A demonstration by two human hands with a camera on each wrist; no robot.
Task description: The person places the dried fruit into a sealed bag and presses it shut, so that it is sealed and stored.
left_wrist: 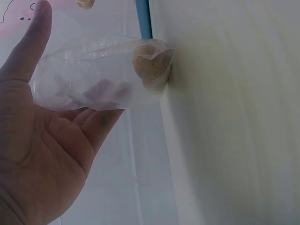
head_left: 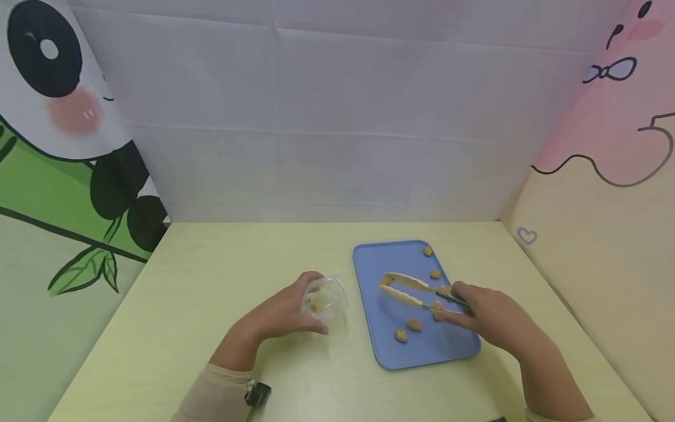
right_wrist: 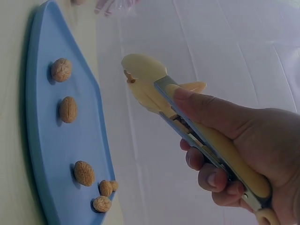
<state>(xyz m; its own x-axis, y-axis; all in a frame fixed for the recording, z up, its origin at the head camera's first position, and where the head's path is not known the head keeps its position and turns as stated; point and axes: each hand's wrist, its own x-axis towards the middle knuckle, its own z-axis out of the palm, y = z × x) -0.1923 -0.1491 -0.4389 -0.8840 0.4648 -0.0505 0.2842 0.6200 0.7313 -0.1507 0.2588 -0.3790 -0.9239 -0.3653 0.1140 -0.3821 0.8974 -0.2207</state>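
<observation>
My left hand (head_left: 282,310) holds a clear plastic bag (head_left: 334,296) upright on the table, thumb on one side and fingers on the other. At the bottom of the bag lies at least one walnut (left_wrist: 151,63). In my right hand (head_left: 495,313) is a pair of tongs (head_left: 403,297) with cream tips and yellow handle grips. Their tips point left over the blue tray (head_left: 379,258), close together around a brown piece (right_wrist: 130,77) that looks like a walnut, mostly hidden. Several walnuts (head_left: 414,325) lie on the tray below.
The tray lies to the right of the bag on a pale yellow table (head_left: 237,252). A white sheet (head_left: 343,170) hangs behind the table. Cartoon-printed walls (head_left: 590,228) stand on the left and right sides.
</observation>
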